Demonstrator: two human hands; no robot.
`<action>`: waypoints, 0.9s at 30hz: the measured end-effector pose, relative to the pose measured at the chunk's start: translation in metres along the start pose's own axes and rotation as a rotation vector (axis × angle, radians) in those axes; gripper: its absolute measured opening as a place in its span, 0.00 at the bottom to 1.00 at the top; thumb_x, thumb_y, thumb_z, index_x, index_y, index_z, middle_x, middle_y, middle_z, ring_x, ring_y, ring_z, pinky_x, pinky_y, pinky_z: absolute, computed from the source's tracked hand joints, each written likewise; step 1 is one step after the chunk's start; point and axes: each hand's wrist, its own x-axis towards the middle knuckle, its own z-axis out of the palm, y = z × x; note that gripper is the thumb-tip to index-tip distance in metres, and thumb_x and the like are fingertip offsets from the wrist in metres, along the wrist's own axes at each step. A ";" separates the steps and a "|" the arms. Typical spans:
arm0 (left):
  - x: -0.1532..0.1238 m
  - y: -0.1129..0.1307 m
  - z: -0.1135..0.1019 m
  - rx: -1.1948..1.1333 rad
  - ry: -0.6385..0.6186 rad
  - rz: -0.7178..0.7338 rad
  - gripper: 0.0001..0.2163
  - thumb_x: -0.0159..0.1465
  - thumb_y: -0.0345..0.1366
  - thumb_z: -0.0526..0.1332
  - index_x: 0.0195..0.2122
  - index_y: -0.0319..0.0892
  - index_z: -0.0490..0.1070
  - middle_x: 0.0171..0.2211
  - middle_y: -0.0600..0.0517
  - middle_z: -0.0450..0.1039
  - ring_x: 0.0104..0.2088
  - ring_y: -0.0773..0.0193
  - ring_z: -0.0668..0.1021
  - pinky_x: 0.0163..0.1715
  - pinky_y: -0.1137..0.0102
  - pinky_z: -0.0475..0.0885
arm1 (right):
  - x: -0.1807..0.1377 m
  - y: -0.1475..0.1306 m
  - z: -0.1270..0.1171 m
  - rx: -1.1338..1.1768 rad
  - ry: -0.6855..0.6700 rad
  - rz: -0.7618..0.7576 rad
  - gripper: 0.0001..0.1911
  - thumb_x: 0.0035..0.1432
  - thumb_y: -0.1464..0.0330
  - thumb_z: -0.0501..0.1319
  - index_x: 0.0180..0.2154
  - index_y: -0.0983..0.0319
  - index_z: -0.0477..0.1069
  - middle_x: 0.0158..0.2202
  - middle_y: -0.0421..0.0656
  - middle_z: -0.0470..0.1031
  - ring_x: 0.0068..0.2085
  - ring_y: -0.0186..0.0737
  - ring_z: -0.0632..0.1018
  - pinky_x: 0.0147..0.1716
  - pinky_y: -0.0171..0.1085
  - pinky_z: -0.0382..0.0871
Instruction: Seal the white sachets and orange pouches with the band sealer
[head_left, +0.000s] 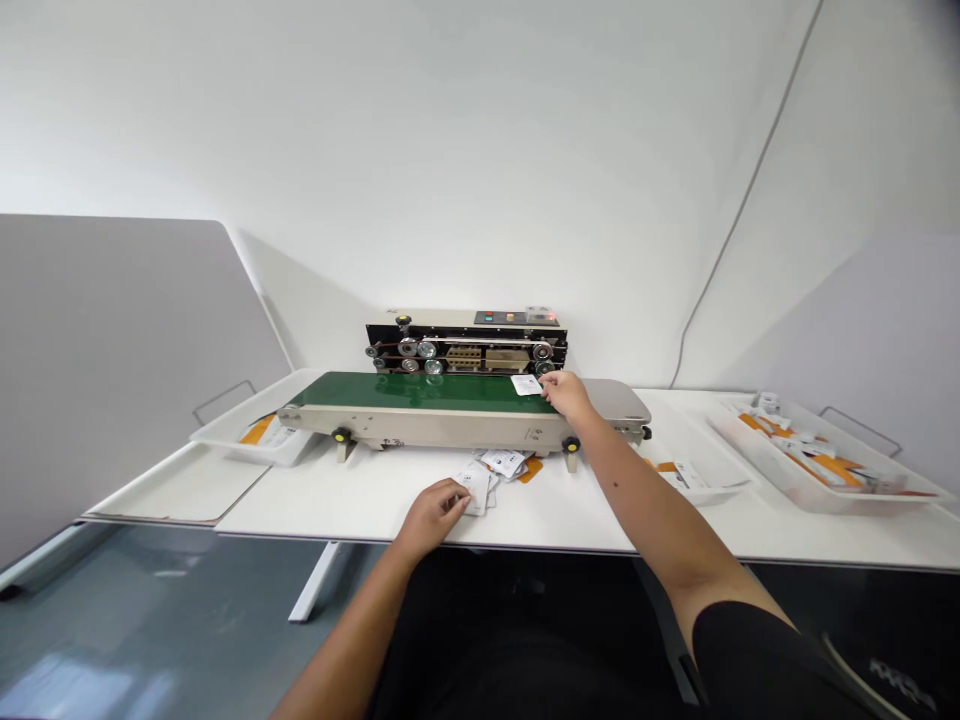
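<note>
White walls [480,150] and a grey partition [112,380] frame a white desk [360,510].

Right hand [566,395] reaches over the front of the machine, its fingertips [545,390] pinching the near end of a white sachet [526,385]. Sachet lies flat on the green conveyor belt [405,392], close to the right-hand wheels of the band sealer [465,345]. Hold looks light and low: the fingers take only one end, leaving most of the sachet exposed and level on the belt.

Left hand [435,515] sits low on the desk, well apart from the right, curled over a loose stack of white sachets [478,488]. Cannot tell whether it pinches one or only covers them. Just behind the stack, more sachets and orange pieces [529,470] lie scattered near the machine's front foot.

Sealer spans the back of the desk, its wheels and drive belts exposed, with a control panel [499,318] on top. White tray [206,435] at far left holds orange-and-white packets. Shallow tray [720,492] right of the sealer holds a few more. Larger clear tray [780,480] at far right is heaped with them.
</note>
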 end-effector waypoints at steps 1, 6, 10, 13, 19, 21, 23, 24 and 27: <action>0.000 0.000 0.000 -0.001 -0.001 0.001 0.09 0.70 0.39 0.60 0.39 0.45 0.79 0.36 0.48 0.79 0.35 0.59 0.79 0.39 0.67 0.73 | -0.003 -0.002 0.001 -0.034 0.015 -0.021 0.10 0.57 0.74 0.61 0.39 0.61 0.80 0.30 0.42 0.79 0.32 0.38 0.77 0.36 0.35 0.70; 0.000 -0.001 0.001 0.004 -0.003 0.004 0.09 0.70 0.39 0.60 0.38 0.45 0.79 0.36 0.49 0.79 0.35 0.59 0.79 0.40 0.67 0.74 | -0.024 -0.016 0.026 -0.372 -0.037 -0.438 0.16 0.64 0.64 0.60 0.52 0.60 0.77 0.55 0.50 0.77 0.58 0.52 0.72 0.58 0.47 0.63; 0.001 0.000 0.000 0.007 -0.018 0.011 0.09 0.70 0.38 0.60 0.37 0.45 0.79 0.36 0.49 0.79 0.36 0.59 0.80 0.40 0.67 0.74 | -0.037 -0.024 0.058 -0.664 -0.276 -0.684 0.32 0.66 0.54 0.59 0.65 0.64 0.66 0.70 0.54 0.61 0.69 0.57 0.62 0.67 0.52 0.52; 0.001 0.001 0.000 0.006 -0.032 0.018 0.09 0.71 0.38 0.59 0.37 0.45 0.79 0.36 0.49 0.80 0.38 0.58 0.80 0.41 0.67 0.73 | -0.042 -0.030 0.074 -0.739 -0.357 -0.644 0.34 0.67 0.49 0.57 0.66 0.63 0.64 0.71 0.56 0.59 0.69 0.58 0.62 0.67 0.56 0.47; 0.001 0.001 0.000 0.009 -0.043 0.019 0.09 0.71 0.38 0.59 0.37 0.45 0.79 0.36 0.49 0.80 0.38 0.59 0.80 0.40 0.67 0.73 | -0.044 -0.057 0.093 -0.747 -0.313 -0.674 0.27 0.70 0.51 0.54 0.58 0.62 0.71 0.57 0.54 0.75 0.57 0.52 0.74 0.62 0.50 0.59; 0.001 0.001 0.000 0.010 -0.043 0.021 0.09 0.71 0.37 0.59 0.37 0.45 0.78 0.36 0.50 0.79 0.38 0.59 0.80 0.40 0.68 0.73 | -0.040 -0.068 0.101 -0.799 -0.291 -0.626 0.25 0.72 0.54 0.52 0.56 0.64 0.73 0.55 0.55 0.76 0.55 0.51 0.75 0.56 0.45 0.65; 0.001 0.002 0.000 0.012 -0.041 0.022 0.09 0.71 0.37 0.59 0.37 0.45 0.79 0.36 0.50 0.79 0.38 0.59 0.80 0.40 0.68 0.73 | -0.034 -0.079 0.110 -0.859 -0.298 -0.576 0.23 0.72 0.57 0.53 0.52 0.66 0.76 0.52 0.57 0.78 0.54 0.52 0.76 0.52 0.43 0.69; 0.001 0.002 0.000 0.012 -0.040 0.021 0.09 0.71 0.38 0.59 0.37 0.45 0.79 0.36 0.49 0.79 0.38 0.59 0.80 0.39 0.68 0.73 | -0.030 -0.084 0.115 -0.886 -0.310 -0.558 0.22 0.71 0.57 0.55 0.49 0.67 0.78 0.49 0.57 0.79 0.52 0.53 0.77 0.50 0.43 0.70; 0.000 0.003 0.000 0.011 -0.041 0.021 0.10 0.71 0.38 0.59 0.37 0.44 0.79 0.36 0.49 0.79 0.37 0.60 0.80 0.39 0.69 0.72 | -0.020 -0.097 0.128 -0.938 -0.348 -0.547 0.17 0.67 0.61 0.61 0.42 0.69 0.81 0.41 0.59 0.82 0.48 0.54 0.80 0.47 0.43 0.72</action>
